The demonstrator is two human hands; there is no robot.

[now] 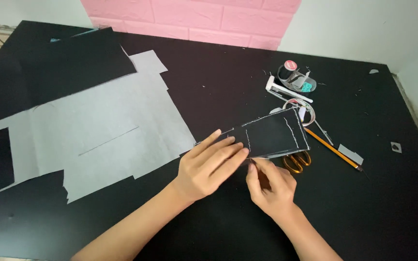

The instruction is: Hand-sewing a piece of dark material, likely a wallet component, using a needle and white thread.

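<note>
**Black fabric piece: chalk lines on, edge being worked**

Left hand lies flat, fingers spread, pressing the near-left part of the black piece onto the table; not gripping, only holding down. Right hand is pinched at the piece's lower edge, just beside the left fingertips. Something thin seems held between thumb and finger, too small to identify.

Piece sits centre-right on the table, partly over the scissors, whose yellow handles show beneath its lower edge.

Done, as judged: piece is cut out and carries three white marked lines plus a pale outline along the top.

Left, as judged: edge work is at the lower-left area only; the rest of the edge looks untouched.

Nearby: pencil, thread spool, grey sheets, spare black cloth.
</note>
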